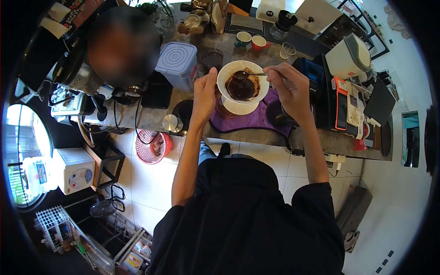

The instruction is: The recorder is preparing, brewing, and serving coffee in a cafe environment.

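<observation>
A white pour-over coffee dripper (238, 107) is held over the counter, apparently above a glass server (223, 109) that is mostly hidden. Inside it, a filter holds wet, dark coffee grounds (240, 90). My left hand (205, 92) grips the dripper's left side, thumb up near the rim; its other fingers are hidden. Between the fingers of my right hand (290, 91) is the handle of a metal spoon (257, 74), whose bowl is down at the grounds. Under the dripper lies a purple cloth (237, 122), with a dark round vessel (276, 113) below my right hand.
A glass of dark liquid (211, 60) and a lidded plastic container (177, 63) stand at the left. Beyond are a green cup (243, 39), a red cup (259, 42) and a small glass (287, 51). A person (123, 44) is at the far left, near an espresso machine (68, 103).
</observation>
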`<state>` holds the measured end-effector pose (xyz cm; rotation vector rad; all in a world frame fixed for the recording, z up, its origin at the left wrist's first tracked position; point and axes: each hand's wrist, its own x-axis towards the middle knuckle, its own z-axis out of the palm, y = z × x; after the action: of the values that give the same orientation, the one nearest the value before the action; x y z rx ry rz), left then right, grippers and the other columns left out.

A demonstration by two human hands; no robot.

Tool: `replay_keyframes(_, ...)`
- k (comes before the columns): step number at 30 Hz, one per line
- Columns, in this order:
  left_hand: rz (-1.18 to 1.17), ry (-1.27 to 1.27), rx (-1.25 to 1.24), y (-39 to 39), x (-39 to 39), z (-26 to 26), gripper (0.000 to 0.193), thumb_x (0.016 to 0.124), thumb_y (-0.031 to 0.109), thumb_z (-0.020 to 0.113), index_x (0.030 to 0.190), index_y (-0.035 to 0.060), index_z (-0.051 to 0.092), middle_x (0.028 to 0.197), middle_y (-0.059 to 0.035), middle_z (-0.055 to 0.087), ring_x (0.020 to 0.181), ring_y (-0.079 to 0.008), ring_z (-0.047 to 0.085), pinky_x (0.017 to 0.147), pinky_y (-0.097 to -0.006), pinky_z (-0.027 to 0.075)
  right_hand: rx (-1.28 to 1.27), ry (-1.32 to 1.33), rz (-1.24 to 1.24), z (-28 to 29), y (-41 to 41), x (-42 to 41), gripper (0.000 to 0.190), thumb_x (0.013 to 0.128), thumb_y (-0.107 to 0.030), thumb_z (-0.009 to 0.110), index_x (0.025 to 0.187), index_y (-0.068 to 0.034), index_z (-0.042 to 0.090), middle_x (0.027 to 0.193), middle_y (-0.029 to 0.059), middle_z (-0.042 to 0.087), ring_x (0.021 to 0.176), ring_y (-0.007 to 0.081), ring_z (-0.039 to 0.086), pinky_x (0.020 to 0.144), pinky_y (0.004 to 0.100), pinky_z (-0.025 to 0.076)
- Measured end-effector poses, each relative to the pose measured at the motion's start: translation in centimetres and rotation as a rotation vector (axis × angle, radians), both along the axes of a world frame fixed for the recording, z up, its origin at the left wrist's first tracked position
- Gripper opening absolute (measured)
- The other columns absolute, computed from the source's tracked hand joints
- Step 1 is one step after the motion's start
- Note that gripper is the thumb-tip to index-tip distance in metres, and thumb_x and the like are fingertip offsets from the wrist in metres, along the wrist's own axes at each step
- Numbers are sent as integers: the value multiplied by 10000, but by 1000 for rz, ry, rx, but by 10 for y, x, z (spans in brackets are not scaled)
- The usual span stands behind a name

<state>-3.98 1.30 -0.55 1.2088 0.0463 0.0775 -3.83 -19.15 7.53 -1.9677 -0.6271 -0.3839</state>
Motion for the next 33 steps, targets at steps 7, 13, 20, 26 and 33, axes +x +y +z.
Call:
replay_keyframes(7,9,7,39,3,-2,1,441,1001,322,435,675,67,588,571,72,449,503,-12,334,463,-209,232,54,36,-2,-1,-3,-1,107,872,-46,606,927,24,664,779,88,631,668,141,597,614,253,467)
replay_keyframes(13,-9,-22,53,4,0,1,448,1000,321,435,662,69,586,562,68,445,501,-16,338,463,-214,237,60,-26,119,-2,5,-3,141,925,-48,552,965,48,648,786,51,587,616,61,487,542,195,385)
replay_keyframes(20,-44,-29,98,12,3,-11,438,985,391,451,771,59,640,657,23,596,549,-24,503,490,-177,356,-5,-1,138,8,9,-15,100,856,-18,622,937,20,667,783,91,625,655,145,593,596,255,467)
replay_keyframes(26,-48,-35,120,13,4,-10,446,987,391,447,774,50,640,660,14,596,555,-33,521,502,-181,387,-41,-72,98,9,12,-14,113,843,-15,634,947,11,670,783,91,621,636,165,584,577,257,459)
replay_keyframes(33,-33,-38,118,9,3,-7,447,991,381,442,744,59,628,641,26,576,537,-25,490,483,-176,348,-68,-116,137,9,12,-19,119,839,-24,642,952,-4,675,800,91,628,610,158,559,559,254,450)
